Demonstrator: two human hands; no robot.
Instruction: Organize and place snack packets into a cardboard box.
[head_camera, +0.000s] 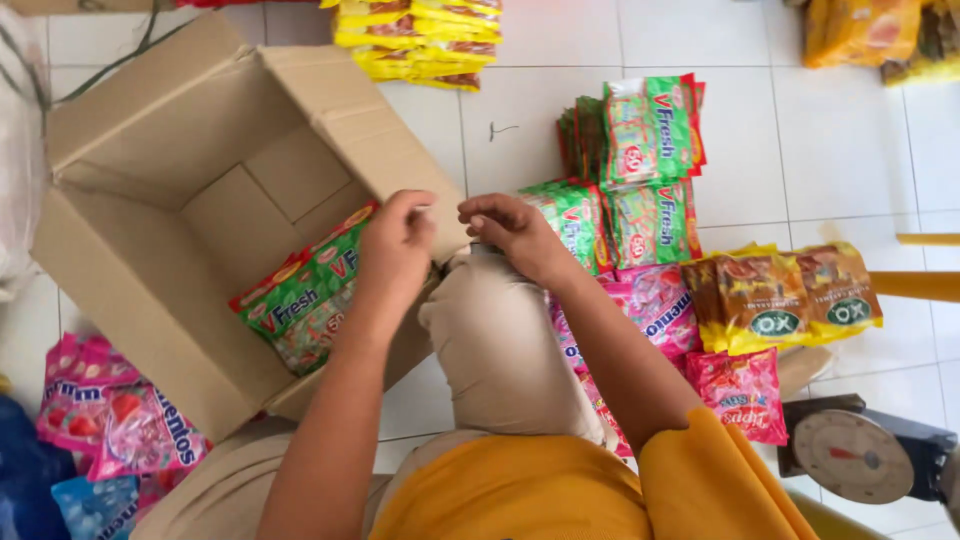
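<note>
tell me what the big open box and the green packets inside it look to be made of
Box: brown corrugated cardboard by the look, matte, with creased flaps and fold lines. Green packets: probably thin plastic film, glossy, crinkled, catching light. The left hand and right hand meet at the box's near flap.

The cardboard box (150, 200) at left is plain brown, and the candy bags (300, 300) inside it are green with red edging and white patches. The same green-and-red pattern covers the stacked bags (645, 160) to the right. Near those lie pink bags (655, 305) with white marks, then brown-and-yellow bags (780, 295) bearing green ovals. Far off, a yellow pile (420, 40) shows red bands. The floor (800, 130) is white tile with grey joints. At near left, more pink bags (110, 420) carry red strawberries. The shirt (560, 490) is orange, the trousers (500, 350) beige.
</note>
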